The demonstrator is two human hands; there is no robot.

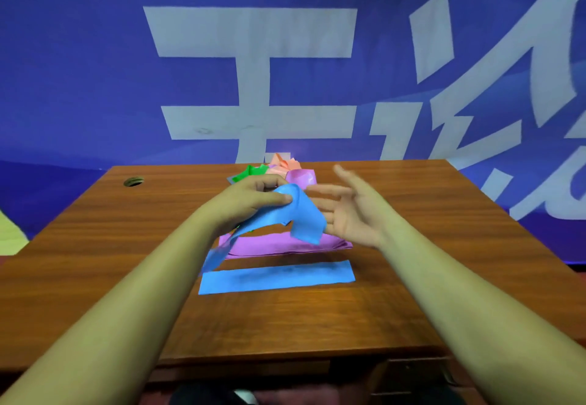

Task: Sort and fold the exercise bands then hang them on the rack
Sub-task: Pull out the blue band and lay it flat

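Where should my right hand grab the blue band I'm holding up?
Pinch the hanging end of the thin blue stretchy band nearest your right hand, coming from the right: it droops free, while your left hand grips the bunched middle.

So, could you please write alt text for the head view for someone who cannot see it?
The left hand pinches a blue band raised over a wooden desk, the right hand open beside it. Beneath lie a flat blue strip and a folded purple band; green, orange and pink bands sit at the far edge.
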